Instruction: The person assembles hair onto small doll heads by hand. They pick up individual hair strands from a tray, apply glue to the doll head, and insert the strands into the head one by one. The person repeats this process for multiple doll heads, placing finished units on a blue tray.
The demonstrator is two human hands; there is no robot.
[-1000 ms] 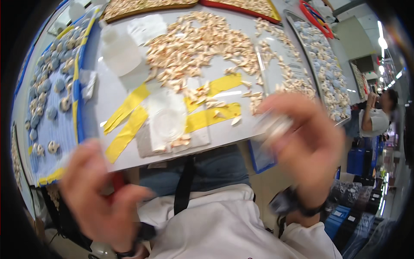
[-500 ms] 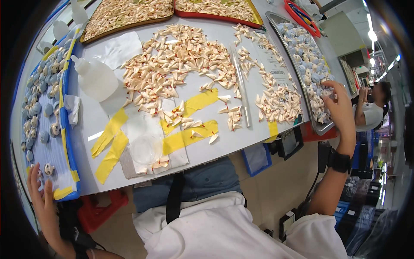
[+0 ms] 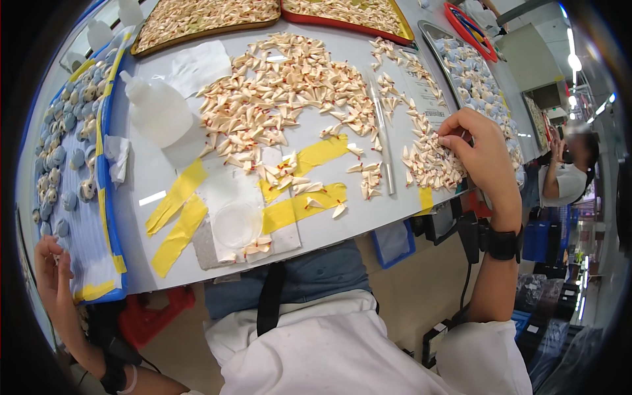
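My right hand (image 3: pixel 484 155) is over the right-hand heap of small cream pointed pieces with red tips (image 3: pixel 434 164). Its thumb and fingers are bent together at the heap's edge; what they pinch, if anything, is hidden. At the far left, my left hand (image 3: pixel 52 263) curls its fingers beside the near end of a blue-edged tray (image 3: pixel 85 253). I cannot make out what lies inside those fingers. Round blue and white pieces (image 3: pixel 59 158) sit in that tray, and more of them (image 3: pixel 471 69) fill a metal tray (image 3: pixel 431 36) at the right.
A bigger heap of cream pieces (image 3: pixel 289 92) spreads over the table's middle. A metal rod (image 3: pixel 384 145) lies beside it. A squeeze bottle (image 3: pixel 158 112), yellow tape strips (image 3: pixel 178 230) and a round clear dish (image 3: pixel 236 224) are nearer left. Two full trays (image 3: pixel 210 20) stand behind.
My right hand has moved left from the metal tray to the cream heap. My left hand has curled, and the round piece beside it no longer shows on the tray.
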